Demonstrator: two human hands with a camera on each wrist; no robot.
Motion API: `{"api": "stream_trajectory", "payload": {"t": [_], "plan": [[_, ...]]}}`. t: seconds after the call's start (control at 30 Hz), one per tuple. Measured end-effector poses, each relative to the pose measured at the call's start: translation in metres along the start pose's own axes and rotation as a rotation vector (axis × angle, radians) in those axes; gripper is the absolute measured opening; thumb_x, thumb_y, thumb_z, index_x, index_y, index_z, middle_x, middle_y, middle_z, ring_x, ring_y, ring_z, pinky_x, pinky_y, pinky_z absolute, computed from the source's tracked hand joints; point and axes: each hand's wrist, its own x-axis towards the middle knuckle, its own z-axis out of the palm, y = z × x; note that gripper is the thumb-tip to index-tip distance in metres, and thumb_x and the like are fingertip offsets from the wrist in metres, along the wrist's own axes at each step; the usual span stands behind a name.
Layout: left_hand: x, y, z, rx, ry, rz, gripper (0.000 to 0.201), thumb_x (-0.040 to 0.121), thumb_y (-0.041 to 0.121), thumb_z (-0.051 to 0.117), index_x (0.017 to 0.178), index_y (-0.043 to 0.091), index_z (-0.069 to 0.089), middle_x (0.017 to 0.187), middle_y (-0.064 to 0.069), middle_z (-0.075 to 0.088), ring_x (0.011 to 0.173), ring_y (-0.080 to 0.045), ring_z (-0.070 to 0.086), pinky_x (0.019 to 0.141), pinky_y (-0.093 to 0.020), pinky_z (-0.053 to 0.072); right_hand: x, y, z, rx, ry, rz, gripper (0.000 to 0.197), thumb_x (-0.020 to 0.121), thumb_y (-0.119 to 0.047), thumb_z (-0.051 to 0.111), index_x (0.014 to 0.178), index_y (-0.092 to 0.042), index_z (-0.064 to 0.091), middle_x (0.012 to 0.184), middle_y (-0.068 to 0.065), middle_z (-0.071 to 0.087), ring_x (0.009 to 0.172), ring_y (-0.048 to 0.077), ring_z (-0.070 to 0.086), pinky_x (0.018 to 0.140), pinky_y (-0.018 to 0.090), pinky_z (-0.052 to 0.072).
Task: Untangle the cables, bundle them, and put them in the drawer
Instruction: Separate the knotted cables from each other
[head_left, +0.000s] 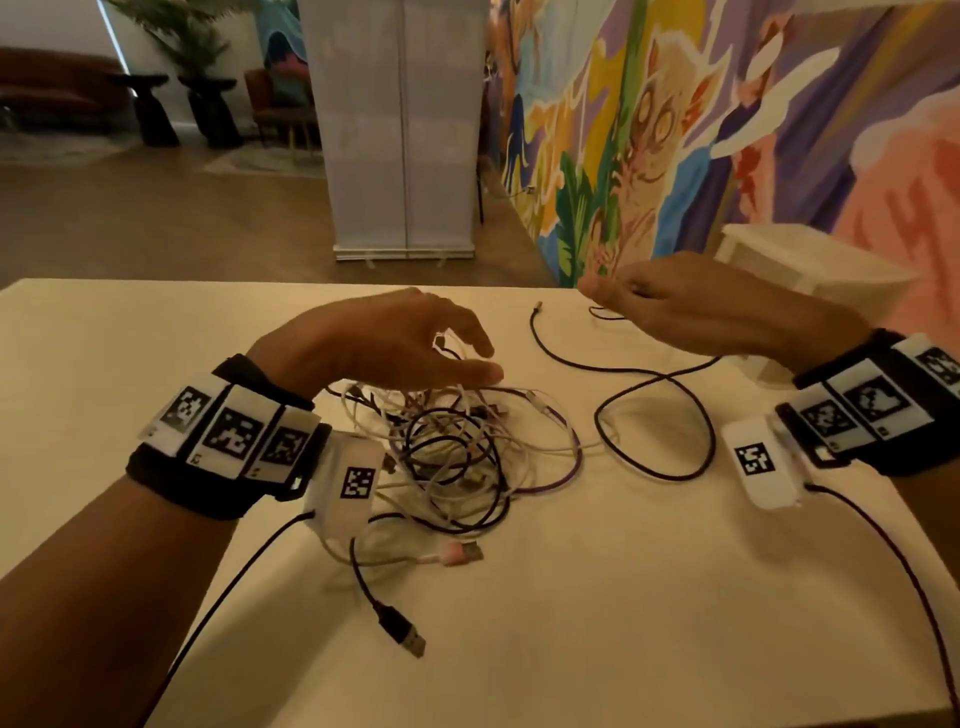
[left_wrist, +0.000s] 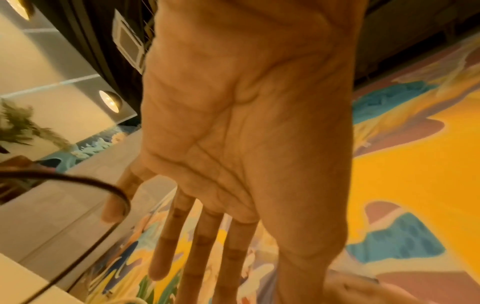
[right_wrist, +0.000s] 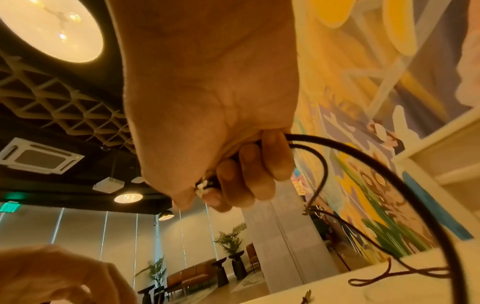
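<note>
On the pale cream worktop (head_left: 156, 322) the left hand (head_left: 374, 343) hovers palm-down over the near-left heap, its fingers (left_wrist: 166, 242) straight and spread in the left wrist view and gripping nothing, though a dark strand crosses close by the little finger. Beneath it lies the tangled pile of white, black and purple charging cables (head_left: 457, 457), loops still crossing one another, with a pink-collared USB plug (head_left: 462, 553) and a black braided USB plug (head_left: 402, 631) trailing out toward the near edge. To the right of the pile one long black braided cable (head_left: 649, 415) runs out in open curves, mostly clear of the knot — its far end with a small metal plug (head_left: 537, 307) lies near the worktop's back edge. Further right, the right hand (head_left: 691, 306) is raised above the worktop and clamped on that black cable; the right wrist view shows the curled fingers (right_wrist: 249, 170) wrapped round a doubled length of it. At the far right stands a white cabinet (head_left: 810, 265) against the painted wall, and whether its drawer is open cannot be told. The job looks to be at an early stage: one cable seems nearly freed and perhaps starting to be gathered, while the rest remain knotted, nothing is bundled, and nothing is in the drawer.
</note>
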Motion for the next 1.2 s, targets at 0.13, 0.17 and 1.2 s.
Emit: {"api": "stream_trajectory", "payload": {"t": [0.13, 0.17, 1.2], "plan": [[-0.014, -0.046, -0.002, -0.166, 0.113, -0.064, 0.042, 0.088, 0.073, 0.058, 0.121, 0.051, 0.070, 0.134, 0.020, 0.065, 0.124, -0.008, 0.059, 0.102, -0.040, 0.050, 0.009, 0.026, 0.010, -0.084, -0.135, 0.115, 0.072, 0.095, -0.079, 0.036, 0.091, -0.009, 0.055, 0.080, 0.007, 0.057, 0.073, 0.025, 0.054, 0.067, 0.040, 0.043], [-0.018, -0.057, -0.001, -0.231, 0.133, -0.070, 0.039, 0.090, 0.070, 0.059, 0.121, 0.050, 0.071, 0.131, 0.022, 0.067, 0.124, -0.005, 0.060, 0.104, -0.040, 0.049, 0.014, 0.034, 0.007, -0.135, -0.045, 0.134, 0.064, 0.096, -0.075, 0.041, 0.092, -0.011, 0.048, 0.078, 0.005, 0.053, 0.071, 0.025, 0.051, 0.065, 0.040, 0.041], [-0.009, -0.094, 0.063, -0.841, 0.259, -0.272, 0.068, 0.084, 0.086, 0.050, 0.110, 0.032, 0.081, 0.080, -0.007, 0.034, 0.066, -0.018, 0.028, 0.059, -0.032, 0.023, 0.021, 0.008, 0.103, 0.406, 0.157, 0.288, 0.046, 0.091, -0.045, 0.078, 0.070, -0.018, 0.046, 0.067, 0.001, 0.060, 0.067, 0.023, 0.055, 0.065, 0.037, 0.043]]}}
